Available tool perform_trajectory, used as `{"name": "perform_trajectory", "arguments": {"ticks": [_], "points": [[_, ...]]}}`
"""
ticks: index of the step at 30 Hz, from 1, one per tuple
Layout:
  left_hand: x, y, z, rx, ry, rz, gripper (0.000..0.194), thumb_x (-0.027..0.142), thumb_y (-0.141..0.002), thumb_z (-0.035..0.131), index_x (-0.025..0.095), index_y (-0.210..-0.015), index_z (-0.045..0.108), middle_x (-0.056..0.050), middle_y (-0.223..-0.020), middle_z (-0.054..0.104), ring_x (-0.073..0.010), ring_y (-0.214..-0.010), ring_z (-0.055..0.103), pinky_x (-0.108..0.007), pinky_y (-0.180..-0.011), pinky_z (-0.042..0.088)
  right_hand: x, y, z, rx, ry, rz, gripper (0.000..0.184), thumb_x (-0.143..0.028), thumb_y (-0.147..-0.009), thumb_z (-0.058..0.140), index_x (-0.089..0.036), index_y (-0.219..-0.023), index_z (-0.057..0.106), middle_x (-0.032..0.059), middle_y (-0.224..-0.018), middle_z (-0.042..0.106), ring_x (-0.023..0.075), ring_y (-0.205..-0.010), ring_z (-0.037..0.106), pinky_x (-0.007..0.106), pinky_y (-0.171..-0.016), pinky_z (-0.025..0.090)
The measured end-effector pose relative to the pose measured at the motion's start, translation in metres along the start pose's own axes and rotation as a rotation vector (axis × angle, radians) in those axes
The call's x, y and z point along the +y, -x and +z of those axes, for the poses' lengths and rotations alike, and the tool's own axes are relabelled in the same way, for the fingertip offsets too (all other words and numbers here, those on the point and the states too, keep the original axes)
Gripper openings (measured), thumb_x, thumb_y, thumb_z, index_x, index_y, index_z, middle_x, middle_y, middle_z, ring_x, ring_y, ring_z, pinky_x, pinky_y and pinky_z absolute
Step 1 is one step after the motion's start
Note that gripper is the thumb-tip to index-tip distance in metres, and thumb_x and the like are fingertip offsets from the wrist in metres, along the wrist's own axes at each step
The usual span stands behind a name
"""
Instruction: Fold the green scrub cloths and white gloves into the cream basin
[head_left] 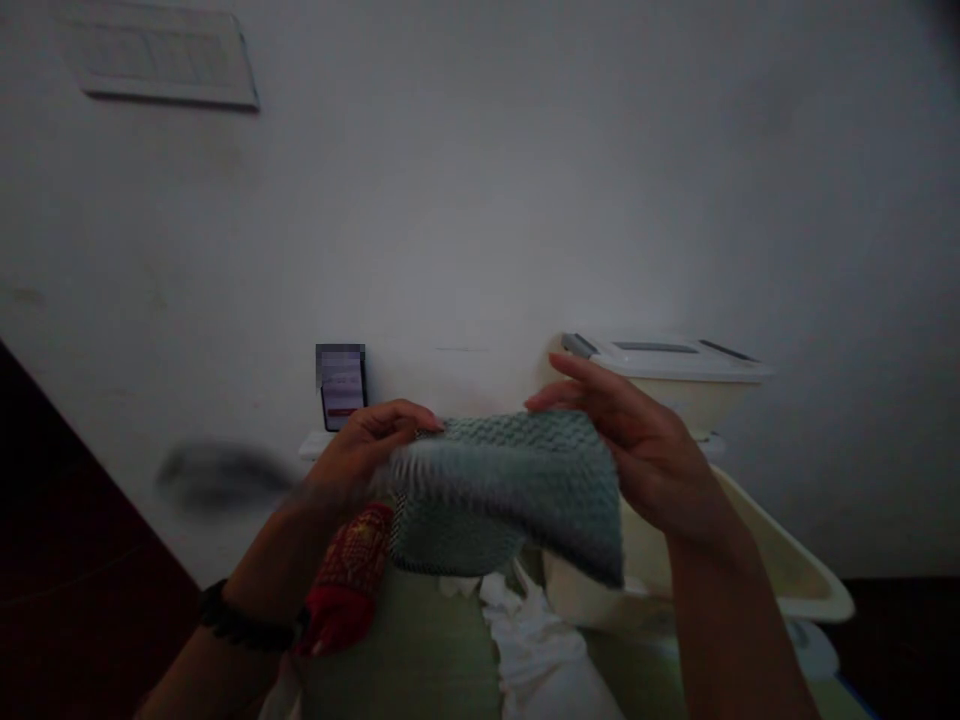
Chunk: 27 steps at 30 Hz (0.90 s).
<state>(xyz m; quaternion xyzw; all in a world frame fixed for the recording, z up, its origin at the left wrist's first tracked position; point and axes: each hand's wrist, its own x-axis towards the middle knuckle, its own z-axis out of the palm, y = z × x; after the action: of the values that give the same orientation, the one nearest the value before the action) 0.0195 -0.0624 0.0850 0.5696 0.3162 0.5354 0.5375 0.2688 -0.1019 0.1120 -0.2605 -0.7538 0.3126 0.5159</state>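
A pale green knitted piece (574,470) with a dark edge is stretched between my two hands, above the table. It looks like a small bag or pouch, but its exact kind cannot be made out. A blurred strip of it, or of something joined to it, swings out to the left across my wrist and ends in a dark smear. My left hand (375,440) pinches its upper left corner. At the right end, my right hand (630,440) has the knit between thumb and fingers, with the index finger stretched out above it. Part of the right fingers is hidden behind the fabric.
A red pouch with a gold pattern (352,575) and a white ruffled cloth (536,640) lie on the green tabletop (420,660). On the right stand an open cream bin (780,550) and a white-lidded box (667,360). A phone (343,390) leans against the wall.
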Motion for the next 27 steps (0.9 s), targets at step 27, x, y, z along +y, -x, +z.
{"name": "perform_trajectory", "arguments": {"ticks": [27], "points": [[0.007, 0.003, 0.003, 0.073, -0.145, 0.125, 0.026, 0.026, -0.068, 0.073, 0.018, -0.051, 0.054, 0.004, -0.051, 0.051, -0.0109, -0.052, 0.047, -0.02, -0.047, 0.037, -0.013, 0.002, -0.009, 0.01, 0.313, 0.182, 0.031, -0.036, -0.091, 0.053, -0.025, -0.114, 0.07, 0.004, -0.104, 0.074, 0.0179, -0.089, 0.066, 0.034, -0.081, 0.052]]}}
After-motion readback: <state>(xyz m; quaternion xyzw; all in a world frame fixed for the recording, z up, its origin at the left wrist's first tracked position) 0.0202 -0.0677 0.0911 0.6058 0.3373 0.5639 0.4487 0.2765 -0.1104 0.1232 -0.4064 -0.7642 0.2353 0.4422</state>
